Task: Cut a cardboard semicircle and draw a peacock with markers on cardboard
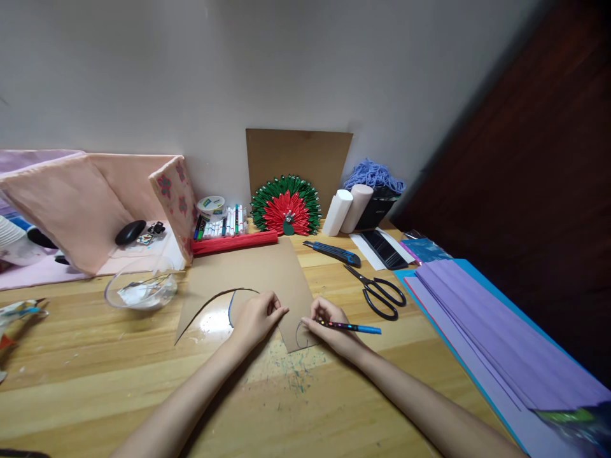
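Observation:
A brown cardboard sheet (pixel 258 261) lies on the table, with a curved cutout along its near left side. My left hand (pixel 258 318) is closed at the cutout's edge, thumb and fingers pressed on the cardboard. A short blue curved line shows beside its knuckles; what lies under the palm is hidden. In my right hand (pixel 334 324) is a pen (pixel 360 328) with a dark dotted body and a blue end, gripped near its tip. The tip is by a thin round outline drawn on the sheet's near right corner.
Black scissors (pixel 382 296) and a blue utility knife (pixel 334 252) lie to the right, near a phone (pixel 384 249). Purple paper (pixel 496 337) covers the right side. A clear bowl (pixel 143 289) stands left. Behind are a red roll (pixel 233 243), markers (pixel 231 222) and a peacock craft (pixel 286 210).

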Demonstrator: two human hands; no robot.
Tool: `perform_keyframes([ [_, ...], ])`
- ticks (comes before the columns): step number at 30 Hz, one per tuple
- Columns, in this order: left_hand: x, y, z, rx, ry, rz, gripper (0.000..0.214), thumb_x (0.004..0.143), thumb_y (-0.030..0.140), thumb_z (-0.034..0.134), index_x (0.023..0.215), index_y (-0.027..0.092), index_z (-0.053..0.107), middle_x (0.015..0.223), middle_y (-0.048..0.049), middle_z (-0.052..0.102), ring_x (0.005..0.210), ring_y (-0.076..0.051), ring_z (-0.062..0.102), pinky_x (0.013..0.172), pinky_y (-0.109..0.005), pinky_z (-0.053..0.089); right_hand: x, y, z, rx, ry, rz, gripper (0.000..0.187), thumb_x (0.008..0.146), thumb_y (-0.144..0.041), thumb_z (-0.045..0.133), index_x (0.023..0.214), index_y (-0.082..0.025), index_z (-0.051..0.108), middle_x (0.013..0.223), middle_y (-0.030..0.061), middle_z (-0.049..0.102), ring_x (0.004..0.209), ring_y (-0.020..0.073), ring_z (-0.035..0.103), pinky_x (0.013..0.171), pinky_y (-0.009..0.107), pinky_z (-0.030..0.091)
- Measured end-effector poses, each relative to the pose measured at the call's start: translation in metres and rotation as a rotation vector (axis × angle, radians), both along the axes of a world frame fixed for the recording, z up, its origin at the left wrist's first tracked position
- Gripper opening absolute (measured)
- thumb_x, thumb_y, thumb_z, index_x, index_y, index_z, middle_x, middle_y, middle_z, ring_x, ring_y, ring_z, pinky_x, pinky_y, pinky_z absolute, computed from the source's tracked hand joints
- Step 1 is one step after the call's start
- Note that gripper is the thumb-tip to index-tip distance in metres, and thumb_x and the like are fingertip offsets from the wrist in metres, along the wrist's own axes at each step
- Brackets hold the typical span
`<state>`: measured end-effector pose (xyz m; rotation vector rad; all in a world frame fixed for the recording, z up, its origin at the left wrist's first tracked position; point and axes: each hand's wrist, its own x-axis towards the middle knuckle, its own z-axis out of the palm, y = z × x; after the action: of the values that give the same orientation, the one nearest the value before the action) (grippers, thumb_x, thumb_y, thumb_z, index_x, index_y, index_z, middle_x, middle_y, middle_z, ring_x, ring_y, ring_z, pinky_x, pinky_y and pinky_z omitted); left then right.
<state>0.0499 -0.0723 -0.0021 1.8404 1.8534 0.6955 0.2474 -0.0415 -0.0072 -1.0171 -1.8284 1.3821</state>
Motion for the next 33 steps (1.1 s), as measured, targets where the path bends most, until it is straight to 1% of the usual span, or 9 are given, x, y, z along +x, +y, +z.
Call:
perform_keyframes([
  [3, 0.000, 0.000, -0.001, -0.002, -0.015, -0.002, 0.023, 0.078, 0.041, 0.052, 0.071, 0.020, 0.054, 0.063, 0.0004, 0.057, 0.059, -0.014, 0.049, 0.053, -0.024, 0.028, 0.000, -0.001, 0.002, 0.012, -0.017, 0.050, 0.019, 0.076, -0.034, 0.060, 0.077, -0.019, 0.049, 0.066, -0.0034, 0.046, 0.059, 0.0102, 0.041, 0.054, 0.022, 0.031],
  [5, 0.000, 0.000, -0.001, -0.004, -0.017, -0.002, 0.023, 0.078, 0.041, 0.052, 0.071, 0.020, 0.054, 0.063, 0.0002, 0.058, 0.059, -0.014, 0.049, 0.053, -0.024, 0.028, 0.000, 0.000, 0.002, 0.005, -0.030, 0.058, 0.018, 0.076, -0.034, 0.060, 0.077, -0.019, 0.050, 0.065, -0.0030, 0.048, 0.058, 0.0102, 0.043, 0.053, 0.022, 0.031],
  [9, 0.000, 0.000, -0.001, -0.013, 0.005, 0.012, 0.022, 0.078, 0.040, 0.053, 0.071, 0.020, 0.054, 0.064, 0.0002, 0.058, 0.060, -0.014, 0.050, 0.054, -0.023, 0.028, 0.001, 0.002, -0.004, -0.021, -0.034, -0.004, 0.030, 0.076, -0.037, 0.059, 0.061, -0.019, 0.041, 0.055, -0.0044, 0.044, 0.051, 0.0096, 0.042, 0.049, 0.021, 0.031],
  [12, 0.000, 0.000, 0.001, -0.016, 0.008, 0.013, 0.022, 0.078, 0.040, 0.053, 0.072, 0.020, 0.055, 0.065, 0.0002, 0.058, 0.061, -0.014, 0.050, 0.055, -0.024, 0.028, 0.002, 0.004, -0.007, 0.015, -0.059, -0.036, 0.034, 0.077, -0.037, 0.057, 0.057, -0.019, 0.038, 0.050, -0.0046, 0.042, 0.049, 0.0097, 0.041, 0.049, 0.022, 0.032],
  [15, 0.000, 0.000, 0.001, -0.014, 0.009, 0.012, 0.022, 0.077, 0.041, 0.054, 0.073, 0.019, 0.055, 0.064, 0.0005, 0.057, 0.061, -0.014, 0.049, 0.055, -0.024, 0.028, 0.002, 0.004, -0.009, 0.074, -0.099, -0.053, 0.032, 0.078, -0.034, 0.054, 0.055, -0.019, 0.037, 0.049, -0.0049, 0.039, 0.048, 0.0096, 0.038, 0.047, 0.022, 0.030],
  [20, 0.000, 0.001, -0.001, -0.001, -0.008, -0.007, 0.023, 0.077, 0.041, 0.054, 0.071, 0.019, 0.055, 0.061, 0.0016, 0.055, 0.057, -0.012, 0.046, 0.053, -0.024, 0.027, 0.003, 0.003, -0.010, 0.087, -0.127, -0.043, 0.031, 0.077, -0.028, 0.051, 0.054, -0.020, 0.032, 0.048, -0.0058, 0.033, 0.046, 0.0090, 0.033, 0.046, 0.021, 0.027],
  [26, 0.000, 0.001, -0.002, 0.014, -0.005, -0.014, 0.023, 0.077, 0.041, 0.054, 0.072, 0.019, 0.055, 0.062, 0.0008, 0.056, 0.059, -0.013, 0.047, 0.054, -0.024, 0.028, 0.003, 0.001, -0.009, 0.121, -0.153, -0.041, 0.030, 0.077, -0.029, 0.052, 0.055, -0.019, 0.034, 0.048, -0.0058, 0.034, 0.046, 0.0087, 0.033, 0.046, 0.022, 0.026],
  [30, -0.001, 0.001, -0.003, 0.016, -0.001, -0.011, 0.023, 0.077, 0.041, 0.054, 0.071, 0.019, 0.055, 0.064, 0.0005, 0.057, 0.059, -0.013, 0.047, 0.054, -0.024, 0.028, 0.002, 0.001, -0.008, 0.159, -0.171, -0.022, 0.031, 0.077, -0.026, 0.051, 0.054, -0.019, 0.031, 0.048, -0.0060, 0.033, 0.046, 0.0085, 0.033, 0.046, 0.022, 0.025],
  [33, -0.001, 0.001, -0.004, 0.020, 0.006, -0.004, 0.023, 0.077, 0.042, 0.054, 0.072, 0.019, 0.054, 0.063, 0.0010, 0.056, 0.059, -0.013, 0.048, 0.054, -0.024, 0.028, 0.002, 0.001, -0.007, 0.148, -0.174, -0.027, 0.030, 0.077, -0.027, 0.051, 0.055, -0.020, 0.032, 0.048, -0.0059, 0.034, 0.047, 0.0088, 0.033, 0.046, 0.022, 0.026],
])
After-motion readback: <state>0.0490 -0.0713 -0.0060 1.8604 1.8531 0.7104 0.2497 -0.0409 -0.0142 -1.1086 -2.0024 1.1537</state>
